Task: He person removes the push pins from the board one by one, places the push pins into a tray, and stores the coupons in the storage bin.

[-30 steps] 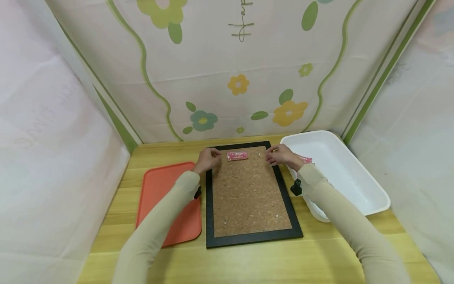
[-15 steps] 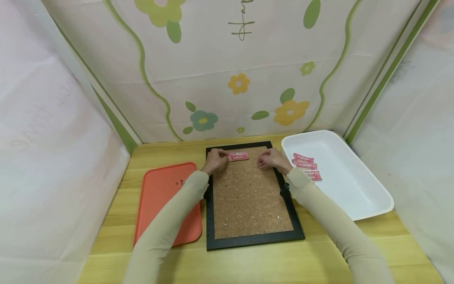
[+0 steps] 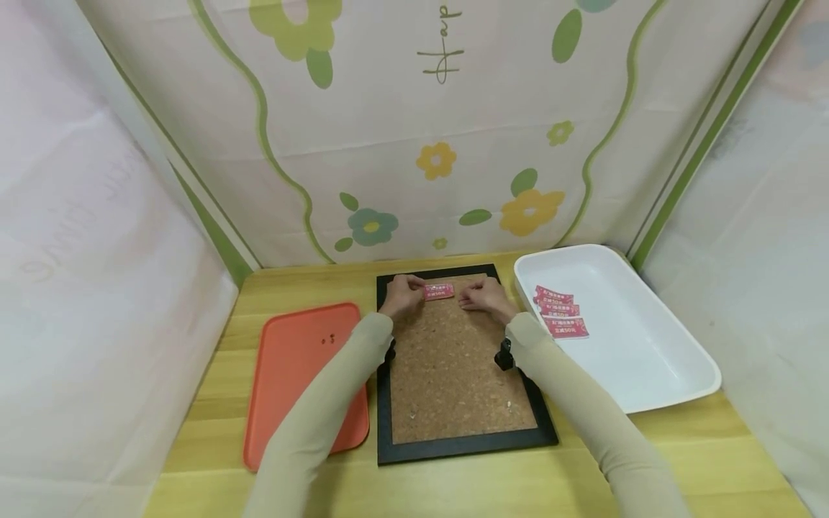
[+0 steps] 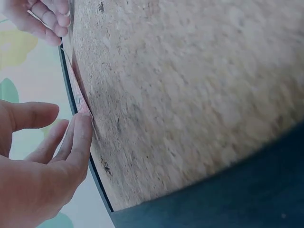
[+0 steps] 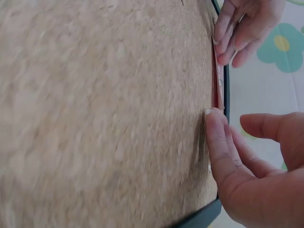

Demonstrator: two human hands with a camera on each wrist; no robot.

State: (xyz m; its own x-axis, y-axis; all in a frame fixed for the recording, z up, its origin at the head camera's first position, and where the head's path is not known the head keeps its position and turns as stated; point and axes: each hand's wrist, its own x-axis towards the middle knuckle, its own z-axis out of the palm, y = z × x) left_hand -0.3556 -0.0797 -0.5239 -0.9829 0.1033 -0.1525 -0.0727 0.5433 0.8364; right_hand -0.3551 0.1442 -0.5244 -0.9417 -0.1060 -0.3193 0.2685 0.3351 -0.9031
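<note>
A pink coupon with white print lies near the far edge of a black-framed cork board. My left hand has its fingertips at the coupon's left end. In the left wrist view the fingers of that left hand are fairly straight, the thumb held apart. From the other side, my right hand rests its fingertips on the cork close to the coupon's right end. The right wrist view shows this right hand with extended fingers, thumb apart, and the coupon slightly raised from the cork.
To the left lies a red tray with several small dark bits on it. At the right stands a white tub holding more pink coupons. Small light marks show near the board's lower corners. A flowered cloth hangs behind.
My right hand has moved left from the board's right frame toward the coupon. The left hand has moved right to the coupon's left end, and the coupon sits slightly farther right.
</note>
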